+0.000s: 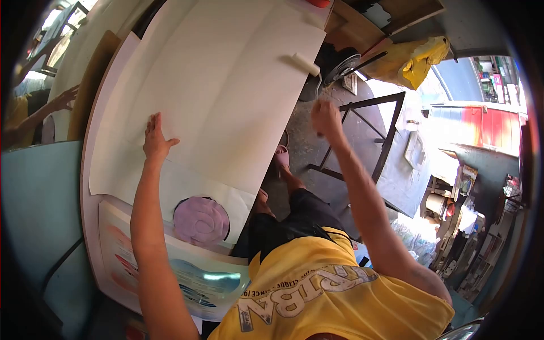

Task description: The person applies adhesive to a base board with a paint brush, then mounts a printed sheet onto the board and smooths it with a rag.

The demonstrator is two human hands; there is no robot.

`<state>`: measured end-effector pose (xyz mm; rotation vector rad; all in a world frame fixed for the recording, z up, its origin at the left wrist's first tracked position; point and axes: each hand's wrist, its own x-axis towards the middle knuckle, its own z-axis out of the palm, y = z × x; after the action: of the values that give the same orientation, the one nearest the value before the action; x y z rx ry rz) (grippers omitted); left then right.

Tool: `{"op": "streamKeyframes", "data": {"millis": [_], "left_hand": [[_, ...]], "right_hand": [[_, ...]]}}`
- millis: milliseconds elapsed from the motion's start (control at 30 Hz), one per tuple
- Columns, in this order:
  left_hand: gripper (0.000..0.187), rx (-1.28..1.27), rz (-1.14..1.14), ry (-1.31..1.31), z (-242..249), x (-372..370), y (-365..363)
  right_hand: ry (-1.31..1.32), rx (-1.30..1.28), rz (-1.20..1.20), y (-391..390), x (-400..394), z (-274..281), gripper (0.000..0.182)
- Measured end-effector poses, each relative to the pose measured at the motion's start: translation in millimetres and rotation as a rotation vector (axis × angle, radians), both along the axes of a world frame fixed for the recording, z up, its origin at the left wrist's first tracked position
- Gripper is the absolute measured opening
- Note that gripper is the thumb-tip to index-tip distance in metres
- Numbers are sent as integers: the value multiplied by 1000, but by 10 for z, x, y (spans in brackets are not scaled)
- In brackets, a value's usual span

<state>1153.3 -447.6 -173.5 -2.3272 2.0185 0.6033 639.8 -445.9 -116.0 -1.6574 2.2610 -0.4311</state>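
Note:
My left hand [155,139] lies flat, fingers spread, on a large white sheet [226,73] that covers the long table. My right hand [326,118] is held up past the table's edge with its fingers closed. A thin handle seems to run from it up to a small white roller [306,64] at the sheet's edge. Under the white sheet a printed poster shows a purple disc [201,220], and another colourful print [209,280] lies below that, near my yellow shirt.
Another person's hand [63,97] reaches in at the far left beyond a brown board. Right of the table stand a black metal frame [374,136], a fan [344,67] and a yellow bag [416,59]. A pale blue panel [39,209] borders the table's left side.

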Motion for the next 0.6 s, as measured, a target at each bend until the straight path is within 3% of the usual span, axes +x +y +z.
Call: {"op": "streamKeyframes", "data": {"millis": [33, 67, 100, 167, 200, 267, 333, 367, 467, 500, 567, 600], "left_hand": [[116, -11, -7, -4, 2, 19, -20], [116, -20, -12, -6, -1, 19, -23], [116, -22, -14, -6, -16, 10, 14], [115, -42, -21, -3, -38, -11, 14], [114, -49, -17, -7, -43, 11, -10], [114, -73, -27, -31, -114, 30, 4], [114, -43, -8, -38, -28, 1, 23], [114, -37, -3, -38, 11, -27, 6], [114, -11, 13, -59, 15, -38, -24], [114, -11, 13, -60, 26, -38, -25], [113, -7, 3, -64, 36, -38, -14], [113, -1, 2, -72, 28, -30, -27]], "right_hand": [[-7, 59, 4, -333, -66, 126, 26], [572, 109, 546, -706, -343, 78, 24], [650, 154, 555, -1045, -510, 16, 23], [73, 261, 47, -1401, -643, -19, 24], [96, 322, 98, -1345, -632, 17, 25], [-68, 342, -10, -940, -264, 380, 24], [10, 285, 157, -263, 24, 386, 25], [-41, 227, 94, 106, 129, 212, 27], [-110, 386, 74, 1327, 761, 453, 19], [-3, 184, 210, 1767, 923, 484, 17], [-290, 569, 60, 2150, 1246, 1030, 16], [-299, 588, 78, 2328, 1267, 1092, 16]]}}
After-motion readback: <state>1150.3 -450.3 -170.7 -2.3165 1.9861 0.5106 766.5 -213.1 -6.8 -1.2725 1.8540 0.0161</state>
